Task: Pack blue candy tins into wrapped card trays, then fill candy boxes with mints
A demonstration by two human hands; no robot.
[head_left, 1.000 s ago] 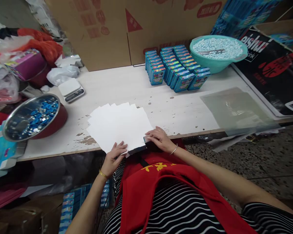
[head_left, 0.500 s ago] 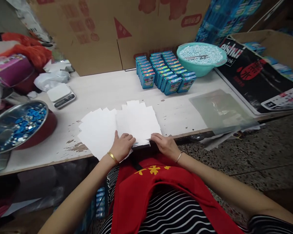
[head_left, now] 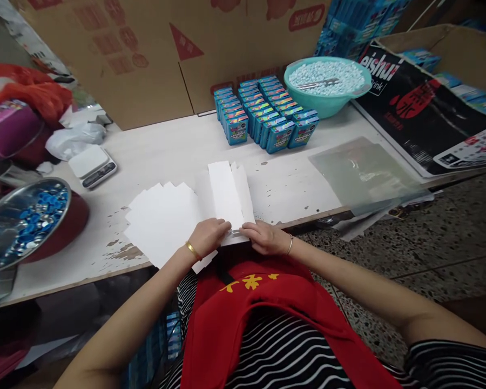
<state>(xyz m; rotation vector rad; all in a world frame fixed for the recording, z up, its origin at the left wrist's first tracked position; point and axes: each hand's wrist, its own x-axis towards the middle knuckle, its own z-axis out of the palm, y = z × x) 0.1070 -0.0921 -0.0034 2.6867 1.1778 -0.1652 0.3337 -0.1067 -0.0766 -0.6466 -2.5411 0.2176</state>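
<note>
A fan of white paper sheets (head_left: 162, 221) lies near the front edge of the white table (head_left: 174, 146). A smaller bunch of white sheets (head_left: 227, 192) is drawn together to its right. My left hand (head_left: 208, 235) rests closed on the near end of that bunch, fingers curled over the edge. My right hand (head_left: 265, 237) is at the bunch's near right corner, fingers pressed against the sheets and a dark strip under them.
Rows of blue small boxes (head_left: 263, 116) stand at the back, beside a teal bowl of pale pellets (head_left: 328, 84). A steel bowl of blue caps (head_left: 24, 221) and a white scale (head_left: 92, 165) are at the left. Clear plastic sheets (head_left: 364, 173) lie at the right; cardboard boxes (head_left: 146, 54) form the back wall.
The single wide fan of sheets has split: my hands pulled several sheets to the right and squeezed them into a narrow bunch. My left hand moved right onto it.
</note>
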